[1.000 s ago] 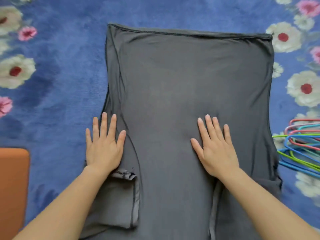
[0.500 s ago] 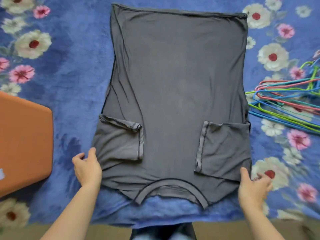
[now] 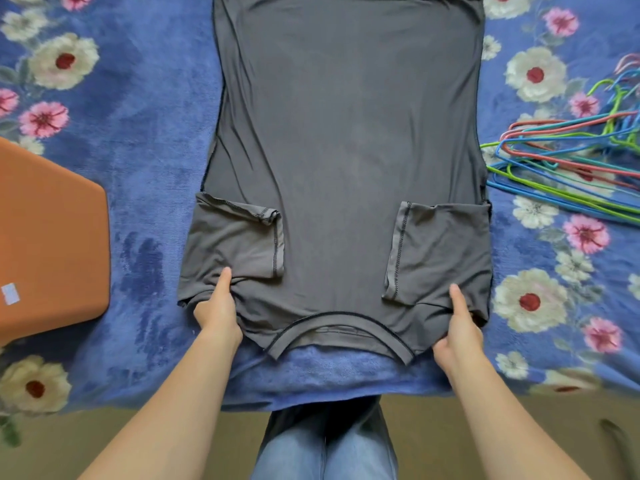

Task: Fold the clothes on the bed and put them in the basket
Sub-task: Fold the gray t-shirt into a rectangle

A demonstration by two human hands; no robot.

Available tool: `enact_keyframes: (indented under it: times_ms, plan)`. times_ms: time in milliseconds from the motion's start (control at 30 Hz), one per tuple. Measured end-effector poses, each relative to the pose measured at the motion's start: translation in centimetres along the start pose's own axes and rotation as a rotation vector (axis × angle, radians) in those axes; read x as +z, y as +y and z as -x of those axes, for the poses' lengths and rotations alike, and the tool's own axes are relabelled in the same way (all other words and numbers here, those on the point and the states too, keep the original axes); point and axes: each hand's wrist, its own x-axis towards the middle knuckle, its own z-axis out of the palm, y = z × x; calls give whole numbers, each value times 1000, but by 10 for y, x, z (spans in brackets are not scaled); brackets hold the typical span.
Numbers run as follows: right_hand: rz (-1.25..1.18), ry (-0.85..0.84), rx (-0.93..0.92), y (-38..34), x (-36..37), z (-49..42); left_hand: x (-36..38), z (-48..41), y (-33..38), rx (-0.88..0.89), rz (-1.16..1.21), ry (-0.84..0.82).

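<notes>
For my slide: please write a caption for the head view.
Left hand and right hand grip a grey T-shirt, sleeves folded in, on a floral blanket.

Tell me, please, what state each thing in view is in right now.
Shirt, spread flat on the bed, collar nearest the person, both sleeves folded inward.
Left hand, pinches the shirt's near left corner, thumb on top.
Right hand, pinches the shirt's near right corner, thumb on top.
Hangers, bare, piled loosely on the bed to the right.
</notes>
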Motion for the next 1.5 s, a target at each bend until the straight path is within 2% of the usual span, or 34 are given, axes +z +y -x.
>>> enact_keyframes:
  times_ms: [133,233,433,533,667,800,1000,1133,1200,1233,1300,1367,1433,1500]
  plan:
    - [141,114,-101,6,-3,2,-1,13,-1,161,-155,104]
    - [263,139,-148,7,-18,12,-20,24,-8,188,-226,145]
    - [384,250,-4,14,-85,56,-87,80,-40,-22,-306,226]
    - [407,287,72,3,-98,73,-96,104,-35,-101,-280,254]
    - [333,218,77,-31,-76,76,-74,109,4,-110,-182,267]
    - [234,164,3,-84,-14,63,-16,102,67,-48,-41,235]
    - [-57,-172,42,-185,105,29,90,75,170,-31,296,45]
    - [-306,-388,-17,-239,181,21,153,58,227,-42,585,-272]
    - [-337,-467,-13,-248,205,14,175,50,239,-19,621,-442]
    - [-274,-485,-19,-246,214,11,184,46,238,-6,559,-478]
    - [19,-448,-152,-230,229,-2,202,32,221,129,253,-428]
    - [301,-363,-396,-209,236,-16,210,13,195,417,-105,-315]
    - [542,-348,-669,-199,243,-32,214,-7,180,726,-427,-316]
    - [744,-382,-848,-202,254,-41,223,-18,183,899,-628,-329]
